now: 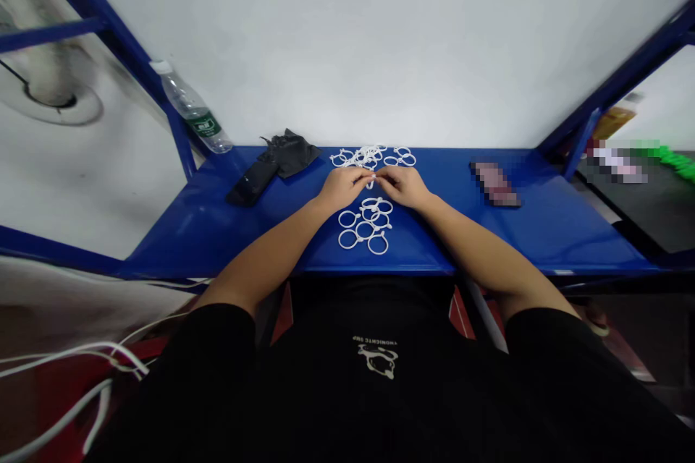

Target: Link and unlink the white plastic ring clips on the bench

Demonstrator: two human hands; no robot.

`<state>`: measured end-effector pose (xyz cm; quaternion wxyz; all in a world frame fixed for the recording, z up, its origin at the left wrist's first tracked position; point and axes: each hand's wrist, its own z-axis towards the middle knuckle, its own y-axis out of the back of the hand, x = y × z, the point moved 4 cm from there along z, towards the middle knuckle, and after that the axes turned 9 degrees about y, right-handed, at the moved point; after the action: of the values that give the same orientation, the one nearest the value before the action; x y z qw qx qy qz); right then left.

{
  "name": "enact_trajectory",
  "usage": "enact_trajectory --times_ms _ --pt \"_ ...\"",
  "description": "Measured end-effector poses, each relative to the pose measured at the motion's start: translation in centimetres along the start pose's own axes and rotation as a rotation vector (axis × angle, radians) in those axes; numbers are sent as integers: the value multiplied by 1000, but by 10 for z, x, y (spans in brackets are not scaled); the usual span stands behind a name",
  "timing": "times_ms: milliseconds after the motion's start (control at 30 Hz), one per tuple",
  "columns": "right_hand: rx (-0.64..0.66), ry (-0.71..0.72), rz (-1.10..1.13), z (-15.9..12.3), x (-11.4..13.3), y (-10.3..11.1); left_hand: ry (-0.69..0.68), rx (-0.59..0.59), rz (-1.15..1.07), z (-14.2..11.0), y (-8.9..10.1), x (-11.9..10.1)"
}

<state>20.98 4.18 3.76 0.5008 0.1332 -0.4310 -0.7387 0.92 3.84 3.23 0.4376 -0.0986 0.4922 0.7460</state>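
Observation:
My left hand [341, 188] and my right hand [406, 187] meet over the middle of the blue table. Both are closed, thumbs and fingertips pinching a small white plastic ring [370, 185] between them. The ring hangs edge-on below the fingertips, and its upper part is mostly hidden. Nearer to me lies a loose group of similar white rings [372, 215], several with a small knob on the rim, some overlapping. Behind my hands sits a tangled pile of white rings [365, 156]. To its right lie a few more white rings [400, 160].
The blue tabletop [190, 231] meets a white wall. At the back left are a clear bottle [202, 123], a crumpled black bag [293, 153] and a black phone [253, 182]. A blurred-out reddish item [495, 184] lies at right. Blue frame posts [182, 137] flank the table.

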Motion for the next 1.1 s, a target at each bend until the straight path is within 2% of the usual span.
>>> enact_trajectory --times_ms 500,667,733,833,1000,1100 --pt "55 14 33 0 0 -5 -69 32 75 -1 -2 2" --pt "63 -17 18 4 -2 0 -102 -4 61 0 -4 0" --pt "81 -71 -26 6 -5 4 -127 -19 65 0 -5 -1" --pt "95 -240 -150 6 -18 12 -176 8 69 0 -5 -4" --pt "189 -553 -319 -6 -47 18 -207 268 40 -7 -14 -10" --pt "282 -596 -334 -10 -55 14 -201 359 30 -11 -18 -13"
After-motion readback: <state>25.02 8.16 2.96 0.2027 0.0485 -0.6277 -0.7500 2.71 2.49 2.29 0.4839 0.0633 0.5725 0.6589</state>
